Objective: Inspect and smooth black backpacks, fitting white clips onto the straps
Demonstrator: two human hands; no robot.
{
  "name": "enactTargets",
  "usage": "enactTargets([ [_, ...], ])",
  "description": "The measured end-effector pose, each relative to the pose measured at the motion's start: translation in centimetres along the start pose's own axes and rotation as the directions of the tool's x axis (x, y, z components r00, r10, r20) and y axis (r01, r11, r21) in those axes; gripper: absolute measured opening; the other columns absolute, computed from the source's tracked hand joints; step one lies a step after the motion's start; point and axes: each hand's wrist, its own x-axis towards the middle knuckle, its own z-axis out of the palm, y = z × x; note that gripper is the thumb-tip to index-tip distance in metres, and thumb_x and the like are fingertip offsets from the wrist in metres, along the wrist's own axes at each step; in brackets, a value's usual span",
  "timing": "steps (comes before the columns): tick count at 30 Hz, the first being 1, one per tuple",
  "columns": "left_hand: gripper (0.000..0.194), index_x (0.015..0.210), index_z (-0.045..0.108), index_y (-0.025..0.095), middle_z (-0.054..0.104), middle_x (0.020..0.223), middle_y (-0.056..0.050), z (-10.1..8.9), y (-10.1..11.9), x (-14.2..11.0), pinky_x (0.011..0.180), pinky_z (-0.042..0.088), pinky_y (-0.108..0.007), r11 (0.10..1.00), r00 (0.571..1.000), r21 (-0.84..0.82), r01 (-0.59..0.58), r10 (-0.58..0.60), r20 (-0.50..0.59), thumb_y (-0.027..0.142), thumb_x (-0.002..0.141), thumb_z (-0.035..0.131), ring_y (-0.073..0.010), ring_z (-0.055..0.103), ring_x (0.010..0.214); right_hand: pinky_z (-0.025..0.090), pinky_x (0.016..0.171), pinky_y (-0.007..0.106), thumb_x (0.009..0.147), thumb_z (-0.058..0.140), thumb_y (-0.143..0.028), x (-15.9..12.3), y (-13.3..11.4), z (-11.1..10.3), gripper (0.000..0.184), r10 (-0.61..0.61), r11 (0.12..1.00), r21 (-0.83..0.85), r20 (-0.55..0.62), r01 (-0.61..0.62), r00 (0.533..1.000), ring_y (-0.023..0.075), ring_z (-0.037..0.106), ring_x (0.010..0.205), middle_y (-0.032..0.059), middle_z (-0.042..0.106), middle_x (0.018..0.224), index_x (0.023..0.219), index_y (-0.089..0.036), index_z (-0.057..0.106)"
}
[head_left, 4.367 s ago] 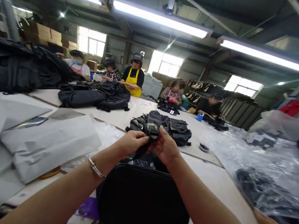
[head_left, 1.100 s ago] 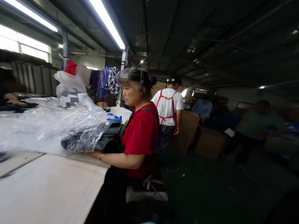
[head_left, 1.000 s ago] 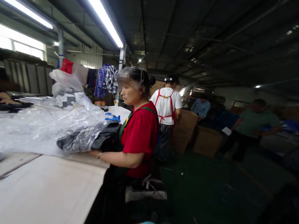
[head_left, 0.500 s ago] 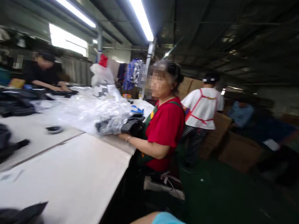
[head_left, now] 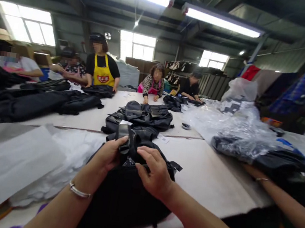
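A black backpack [head_left: 127, 198] stands at the near table edge, right in front of me. My left hand [head_left: 109, 155] is closed around a black strap [head_left: 125, 134] with a dark buckle at the top of the bag. Close beside it, my right hand [head_left: 155, 170] has its fingers stretched and apart, the tips at the strap and the bag's top. I cannot tell how firmly they touch. Behind it on the table lie more black backpacks [head_left: 149, 115] with small white tags.
White plastic sheets [head_left: 38, 157] cover the table on the left. At right, a co-worker's arm [head_left: 281, 192] reaches under a bag in clear plastic [head_left: 241, 136]. A small dark roll [head_left: 185, 126] lies mid-table. Several people stand across the table [head_left: 203, 156].
My view has swung left from the aisle and the co-worker in red back to the table. Both my hands and the backpack before me are now in sight.
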Motion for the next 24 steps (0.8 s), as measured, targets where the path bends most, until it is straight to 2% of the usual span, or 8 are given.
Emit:
enactTargets([
  [3,0.027,0.075,0.066,0.012,0.067,0.067,-0.005,-0.4,-0.4,0.1,0.050,0.048,-0.024,0.996,0.996,0.031,-0.083,0.083,0.011,0.034,0.067,0.080,-0.0148,0.061,0.055,0.047,0.102,0.047,0.088,0.062,-0.023,2.3,-0.4,1.2,0.044,-0.101,0.994,-0.040,0.061,0.103,0.993,0.0273,0.057,0.119,0.0140,0.062,0.128,0.132,-0.021,0.055],
  [8,0.039,0.078,0.067,0.011,0.060,0.061,0.000,-2.0,-1.4,-0.3,0.043,0.036,-0.020,0.977,0.990,0.162,-0.139,0.137,0.023,0.044,0.063,0.083,-0.0103,0.053,0.048,0.052,0.091,0.038,0.091,0.062,-0.024,4.3,-0.3,2.9,0.022,-0.192,0.981,0.039,0.120,0.189,0.974,0.0235,0.063,0.100,0.0130,0.069,0.107,0.110,-0.017,0.067],
  [10,0.042,0.079,0.065,0.013,0.053,0.054,0.003,-2.4,-1.7,-0.6,0.038,0.026,-0.019,0.965,0.990,0.224,-0.137,0.139,0.007,0.050,0.067,0.080,-0.0076,0.044,0.040,0.053,0.087,0.035,0.092,0.061,-0.026,4.5,-0.3,3.2,0.018,-0.096,0.991,0.108,0.107,0.084,0.990,0.0211,0.064,0.094,0.0100,0.070,0.101,0.105,-0.019,0.069],
  [13,0.041,0.077,0.063,0.014,0.045,0.048,0.006,-2.1,-2.0,-1.3,0.036,0.020,-0.021,0.957,0.985,0.248,-0.153,0.167,-0.037,0.054,0.073,0.073,-0.0061,0.035,0.035,0.052,0.078,0.031,0.091,0.062,-0.033,4.2,-0.6,3.6,0.017,0.166,0.979,0.102,0.102,-0.176,0.981,0.0190,0.064,0.084,0.0064,0.069,0.093,0.100,-0.021,0.069],
  [15,0.037,0.075,0.063,0.014,0.048,0.050,0.005,-1.8,-2.2,-1.6,0.040,0.027,-0.021,0.954,0.974,0.231,-0.191,0.214,-0.077,0.050,0.076,0.070,-0.0064,0.038,0.039,0.050,0.068,0.031,0.087,0.064,-0.044,3.7,-0.7,3.9,0.026,0.363,0.930,0.012,0.099,-0.366,0.926,0.0190,0.062,0.072,0.0048,0.068,0.083,0.094,-0.019,0.067],
  [17,0.031,0.074,0.065,0.012,0.058,0.061,-0.001,-1.6,-2.3,-1.4,0.052,0.040,-0.022,0.922,0.937,0.237,-0.306,0.336,-0.099,0.042,0.079,0.067,-0.0090,0.050,0.052,0.046,0.061,0.032,0.083,0.063,-0.056,3.4,-0.4,4.1,0.036,0.498,0.867,-0.071,0.182,-0.494,0.848,0.0198,0.061,0.065,0.0030,0.067,0.073,0.087,-0.020,0.067],
  [20,0.029,0.078,0.069,0.011,0.065,0.072,-0.005,-2.0,-2.2,-0.7,0.060,0.045,-0.025,0.840,0.870,0.398,-0.369,0.463,-0.169,0.040,0.081,0.065,-0.0131,0.056,0.063,0.044,0.060,0.032,0.078,0.062,-0.065,3.5,0.5,4.3,0.043,0.561,0.823,-0.109,0.305,-0.557,0.770,0.0227,0.064,0.066,0.0032,0.070,0.071,0.081,-0.023,0.071],
  [24,0.037,0.086,0.074,0.011,0.069,0.079,-0.006,-2.5,-2.1,-0.4,0.064,0.048,-0.027,0.766,0.820,0.526,-0.369,0.535,-0.203,0.046,0.082,0.063,-0.0166,0.060,0.069,0.044,0.057,0.032,0.069,0.069,-0.066,3.4,0.8,4.8,0.046,0.634,0.757,-0.026,0.274,-0.653,0.723,0.0257,0.066,0.067,0.0052,0.072,0.073,0.083,-0.023,0.076],
])
